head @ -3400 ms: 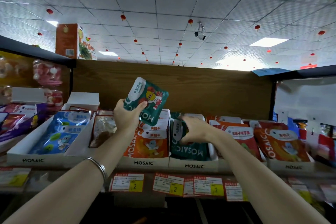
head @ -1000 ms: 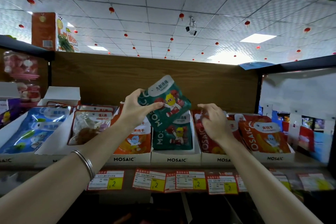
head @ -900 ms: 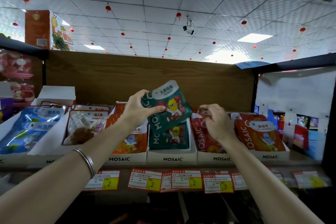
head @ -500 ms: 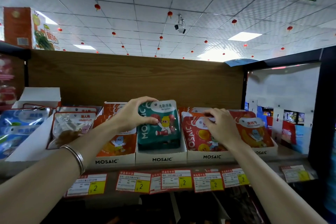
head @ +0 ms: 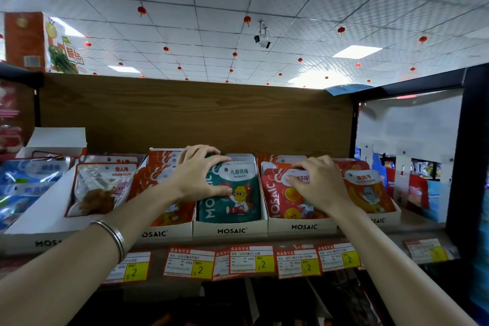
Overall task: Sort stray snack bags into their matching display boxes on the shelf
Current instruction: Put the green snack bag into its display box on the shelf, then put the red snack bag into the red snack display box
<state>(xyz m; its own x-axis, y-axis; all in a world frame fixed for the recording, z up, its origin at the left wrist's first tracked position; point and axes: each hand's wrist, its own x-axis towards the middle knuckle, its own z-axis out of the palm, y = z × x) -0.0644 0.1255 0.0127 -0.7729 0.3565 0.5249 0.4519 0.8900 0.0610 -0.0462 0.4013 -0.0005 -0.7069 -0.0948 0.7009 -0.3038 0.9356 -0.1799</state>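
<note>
Left hand (head: 197, 176) grips the top left edge of a green snack bag (head: 232, 194), which stands in the white MOSAIC display box (head: 230, 230). Right hand (head: 318, 184) rests, fingers curled, on the red snack bags (head: 281, 201) in the next box (head: 303, 226) to the right. Price tags (head: 251, 261) line the shelf edge below.

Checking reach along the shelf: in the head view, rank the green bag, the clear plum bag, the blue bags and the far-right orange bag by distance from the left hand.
1. Green bag: gripped by the left hand.
2. Clear plum bag: two boxes to its left.
3. Far-right orange bag: beyond the right hand.
4. Blue bags: far left.
</note>
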